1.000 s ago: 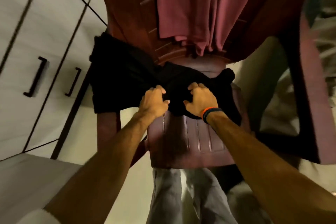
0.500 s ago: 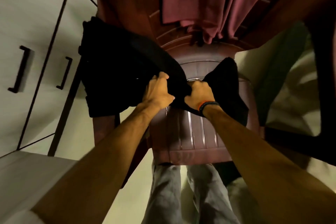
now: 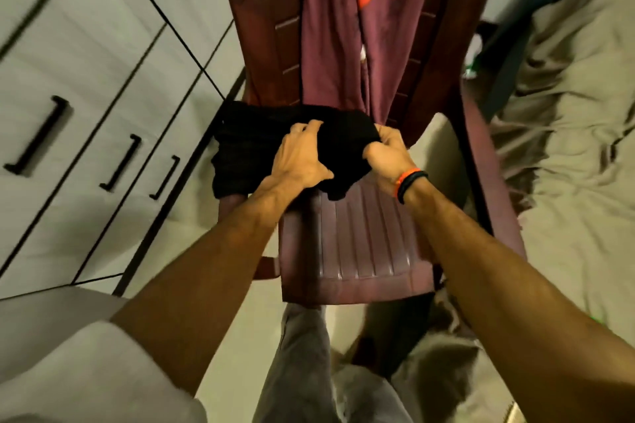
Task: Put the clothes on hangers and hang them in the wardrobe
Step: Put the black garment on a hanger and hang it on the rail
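Beside white drawers (image 3: 86, 86), both hands (image 3: 343, 154) grip black garment (image 3: 247, 151) over maroon chair (image 3: 360, 244).

The bunched black cloth garment (image 3: 247, 151) hid the maroon plastic chair's (image 3: 360, 244) seat back. The top edge cut off the hanging maroon fabric garment (image 3: 330, 27). Motion blurred the white wardrobe doors (image 3: 79, 79).

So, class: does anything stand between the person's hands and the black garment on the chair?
Nothing visible does. The left hand and right hand both already grip the black garment, bunched on the maroon chair. The maroon cloth hangs behind it over the chair back, not between.
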